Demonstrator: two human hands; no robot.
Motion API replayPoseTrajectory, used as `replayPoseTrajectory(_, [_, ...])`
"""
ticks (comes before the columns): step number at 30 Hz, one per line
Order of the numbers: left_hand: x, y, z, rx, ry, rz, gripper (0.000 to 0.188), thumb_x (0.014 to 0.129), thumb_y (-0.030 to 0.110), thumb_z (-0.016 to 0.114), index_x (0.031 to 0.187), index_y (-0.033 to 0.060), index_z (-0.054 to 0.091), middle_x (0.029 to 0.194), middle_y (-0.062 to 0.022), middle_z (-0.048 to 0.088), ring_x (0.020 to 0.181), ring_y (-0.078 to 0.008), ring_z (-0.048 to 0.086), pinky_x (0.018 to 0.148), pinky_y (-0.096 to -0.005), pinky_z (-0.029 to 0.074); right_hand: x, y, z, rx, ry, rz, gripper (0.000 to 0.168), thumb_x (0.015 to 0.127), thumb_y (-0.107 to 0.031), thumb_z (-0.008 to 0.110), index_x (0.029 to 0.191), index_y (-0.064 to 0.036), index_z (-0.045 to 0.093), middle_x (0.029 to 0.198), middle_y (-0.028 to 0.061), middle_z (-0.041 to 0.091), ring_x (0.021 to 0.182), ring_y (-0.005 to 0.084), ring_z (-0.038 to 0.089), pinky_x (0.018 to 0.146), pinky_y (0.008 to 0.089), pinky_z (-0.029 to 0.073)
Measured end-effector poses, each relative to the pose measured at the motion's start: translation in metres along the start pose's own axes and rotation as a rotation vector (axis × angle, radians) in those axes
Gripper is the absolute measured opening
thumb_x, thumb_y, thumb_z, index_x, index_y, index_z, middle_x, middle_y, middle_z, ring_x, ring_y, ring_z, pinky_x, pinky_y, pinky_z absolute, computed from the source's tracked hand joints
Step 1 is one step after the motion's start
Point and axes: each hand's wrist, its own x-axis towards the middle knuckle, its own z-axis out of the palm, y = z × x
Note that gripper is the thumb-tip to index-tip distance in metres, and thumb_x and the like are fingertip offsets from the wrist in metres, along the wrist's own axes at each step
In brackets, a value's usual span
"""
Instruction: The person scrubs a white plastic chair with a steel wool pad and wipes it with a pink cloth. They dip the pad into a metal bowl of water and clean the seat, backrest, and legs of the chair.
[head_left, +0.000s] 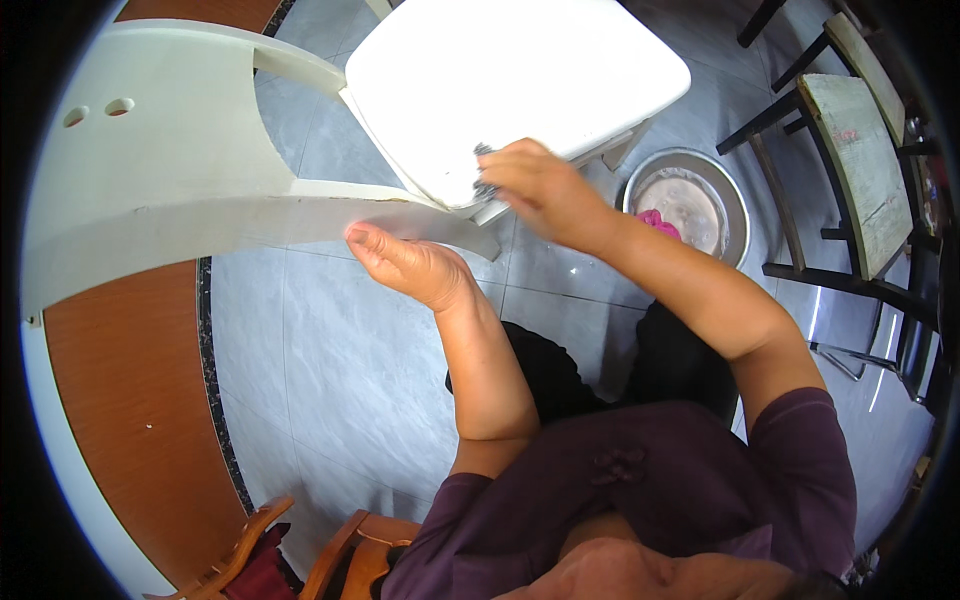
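A white chair lies before me with its pale seat (517, 82) at the top and its broad backrest (172, 127) at the left. Pinched in my right hand (551, 187) is a grey metal scouring pad (484, 176), pressed on the seat near its corner. A few dark specks show on the seat beside the pad. My left hand (412, 266) is at the chair's curved side rail (330, 214), thumb pointing left. Its fingers are mostly hidden, so I cannot tell whether it grips the rail or only rests there.
Right of the chair, a metal basin (686, 202) holds cloudy, sudsy water and a pink cloth (660, 223). Dark-legged chairs with worn, pale backs (862, 172) stand at the right. Wooden furniture (352, 555) is at the bottom left. Grey tiles (337, 337) cover the floor.
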Motion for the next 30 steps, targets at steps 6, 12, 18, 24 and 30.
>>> replayPoseTrajectory(6, [0.003,-0.013,-0.007,0.029,-0.044,0.048,0.067,0.104,0.065,0.042,0.113,-0.0010,0.052,0.118,-0.0142,0.054,0.116,-0.0217,0.052,0.105,-0.0397,0.043,0.045,0.006,0.050,-0.017,-0.159,0.091,0.014,0.075,0.000,0.072,0.088,-0.004,0.073,0.099,0.0094,0.072,0.100,0.0307,0.062,0.085,0.0406,0.054])
replayPoseTrajectory(12, [0.007,-0.015,-0.009,0.010,-0.062,0.051,0.076,0.105,0.065,0.038,0.133,-0.0054,0.045,0.134,-0.0185,0.049,0.127,-0.0249,0.048,0.109,-0.0420,0.040,0.055,0.009,0.048,-0.043,-0.227,-0.010,0.009,0.078,-0.003,0.069,0.085,-0.005,0.074,0.091,0.0069,0.070,0.098,0.0284,0.061,0.084,0.0391,0.053])
replayPoseTrajectory(18, [0.006,-0.020,-0.001,0.038,0.019,0.118,0.077,0.107,0.063,0.034,0.140,-0.0063,0.040,0.140,-0.0186,0.045,0.131,-0.0256,0.045,0.110,-0.0418,0.040,0.074,0.020,0.077,-0.014,-0.326,0.065,0.012,0.079,-0.002,0.068,0.087,-0.005,0.076,0.091,0.0088,0.069,0.100,0.0297,0.063,0.082,0.0383,0.054])
replayPoseTrajectory(24, [0.004,-0.020,-0.001,0.062,-0.042,0.123,0.070,0.107,0.062,0.036,0.126,-0.0045,0.048,0.125,-0.0149,0.052,0.115,-0.0208,0.052,0.100,-0.0374,0.045,0.126,0.038,0.105,-0.199,-0.551,0.156,0.014,0.081,-0.004,0.066,0.090,-0.004,0.077,0.093,0.0114,0.069,0.103,0.0291,0.063,0.084,0.0381,0.054])
replayPoseTrajectory(30, [0.014,-0.029,-0.020,0.096,-0.061,0.181,0.068,0.106,0.062,0.039,0.122,-0.0036,0.050,0.118,-0.0143,0.055,0.111,-0.0194,0.053,0.097,-0.0357,0.046,0.087,0.040,0.082,0.122,-0.336,-0.143,0.011,0.083,-0.008,0.069,0.088,-0.005,0.078,0.085,0.0116,0.068,0.101,0.0280,0.062,0.088,0.0372,0.051])
